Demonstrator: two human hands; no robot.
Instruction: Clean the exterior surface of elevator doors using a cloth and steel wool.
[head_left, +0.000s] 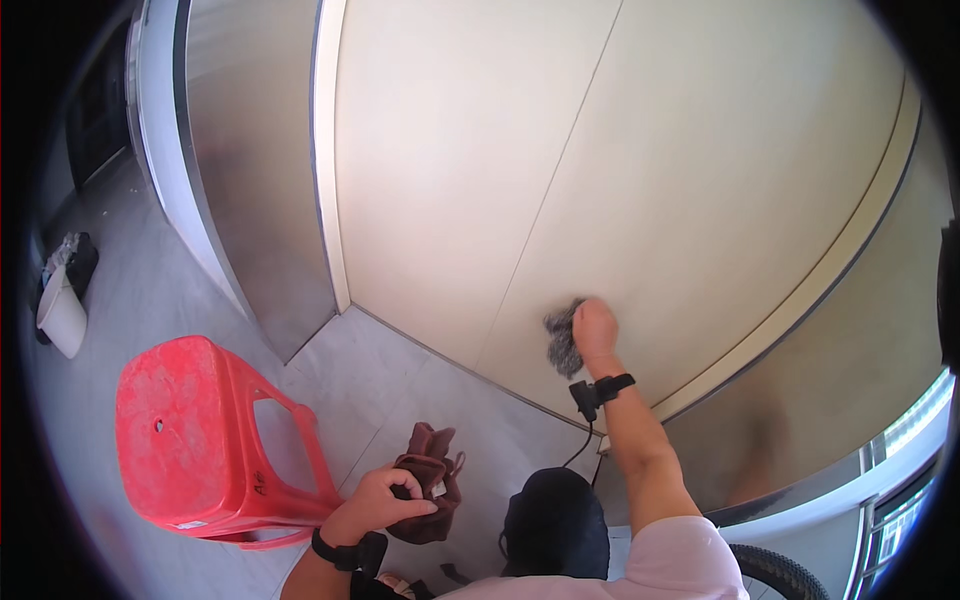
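My right hand (596, 330) grips a dark grey, mottled rag (564, 352), blurred at its edges, against the lower part of a beige double elevator door (645, 187). My fingers are curled and largely hide how the rag is held. Low at the left, my left hand (382, 499) pinches a crumpled brown cloth (431, 480) with a small white tag, which hangs above the floor. A black band with a small device sits on each wrist, and a cable runs down from the right one.
A red plastic stool (176, 427) stands on the grey tiled floor (360, 360), close to my left arm. Farther left is a white bucket (64, 315) beside dark items. A rounded black object (556, 525) is before my chest. Behind my right shoulder shows a tire (780, 574).
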